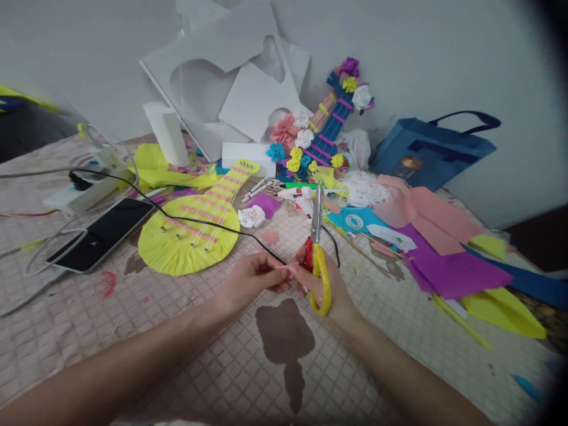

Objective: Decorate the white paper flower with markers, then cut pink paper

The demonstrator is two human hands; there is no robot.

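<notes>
My left hand (257, 276) pinches a small pink piece (287, 268) between thumb and fingertips, in the middle of the view. Touching the same piece are the fingertips of my right hand (326, 284). Scissors (321, 266) with yellow and red handles hang on my right hand, their blades pointing up and away from me. Just beyond my left hand lies a yellow paper instrument shape (189, 239) with pink strips and white strings. A white crumpled paper flower (251, 216) sits beside its edge, and a small pink scrap (269, 237) rests beyond my fingers.
A phone (104, 234) and a power strip (84, 192) with cables are at the left. A black cable (199, 221) crosses toward my hands. White boards (199, 89), a flowered blue instrument shape (331, 133) and a blue bag (435, 151) stand behind. Purple paper (452, 266) lies right.
</notes>
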